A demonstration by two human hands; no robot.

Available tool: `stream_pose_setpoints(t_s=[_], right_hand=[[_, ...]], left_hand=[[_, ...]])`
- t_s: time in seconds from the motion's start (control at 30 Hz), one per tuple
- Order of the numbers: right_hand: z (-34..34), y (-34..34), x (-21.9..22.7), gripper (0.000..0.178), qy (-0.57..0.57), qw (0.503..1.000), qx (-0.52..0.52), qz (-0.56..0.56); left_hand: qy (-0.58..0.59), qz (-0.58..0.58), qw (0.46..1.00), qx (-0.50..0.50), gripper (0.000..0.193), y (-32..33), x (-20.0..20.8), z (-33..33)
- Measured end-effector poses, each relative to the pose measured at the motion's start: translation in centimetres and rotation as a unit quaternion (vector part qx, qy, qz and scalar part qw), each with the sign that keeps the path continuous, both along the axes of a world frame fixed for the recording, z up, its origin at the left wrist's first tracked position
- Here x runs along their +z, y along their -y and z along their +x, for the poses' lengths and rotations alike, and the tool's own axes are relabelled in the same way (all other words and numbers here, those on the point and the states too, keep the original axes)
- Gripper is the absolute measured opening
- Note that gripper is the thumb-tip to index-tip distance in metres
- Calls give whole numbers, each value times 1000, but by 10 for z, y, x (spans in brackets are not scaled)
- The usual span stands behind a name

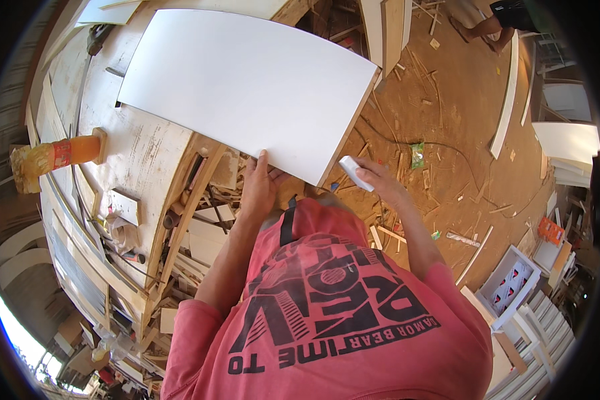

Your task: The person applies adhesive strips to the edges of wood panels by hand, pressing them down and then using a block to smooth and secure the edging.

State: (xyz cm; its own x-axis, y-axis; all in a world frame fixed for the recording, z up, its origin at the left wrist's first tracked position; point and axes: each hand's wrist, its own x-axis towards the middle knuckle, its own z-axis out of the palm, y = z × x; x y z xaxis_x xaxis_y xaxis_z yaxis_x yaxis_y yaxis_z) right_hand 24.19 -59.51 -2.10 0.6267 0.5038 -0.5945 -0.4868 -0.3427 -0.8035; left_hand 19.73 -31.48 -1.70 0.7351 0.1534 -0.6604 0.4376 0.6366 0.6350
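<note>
Pinching white panel [247,87] edge: left hand [259,188] | right hand [378,179] clamped on white block [355,175] | worn workbench [143,143] partly beneath panel | scrap-strewn floor [463,113]

A green packet [417,155] lies near wood scraps [435,44].

Panel [247,93] lies on workbench [143,143], right end jutting past it; bottle [73,152] to panel's left, left hand [260,187] on near edge, block [355,173] in right hand [379,179] by near corner, packet [417,155] on ground [460,110] rightward.
</note>
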Motion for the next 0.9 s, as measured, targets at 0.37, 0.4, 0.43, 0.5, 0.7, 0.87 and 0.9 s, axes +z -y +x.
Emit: stream_pose_setpoints(t_s=[0.37,0.4,0.43,0.5,0.7,0.87,0.9], right_hand=[[-88,-9,-8,60,-127,948,-267,119],[-99,-20,-6,59,-143,938,-287,130],[-110,-31,-5,59,-158,925,-314,143],[-129,-45,-12,58,-183,909,-340,155],[-154,-102,5,53,-45,945,-319,64],[-174,-156,-11,50,55,864,-494,79],[-166,-162,-17,50,72,851,-514,76]], left_hand=[[-7,-77,997,-13,43,-6,-12,-1],[-15,-68,997,-27,43,-6,-12,0],[-18,-70,997,-30,43,-5,-13,2],[-26,-80,996,-35,43,-6,-17,3],[-11,-114,989,-97,36,-15,-21,9],[-16,-127,980,-151,38,-22,-24,13],[-18,-126,979,-162,38,-23,-23,14]])
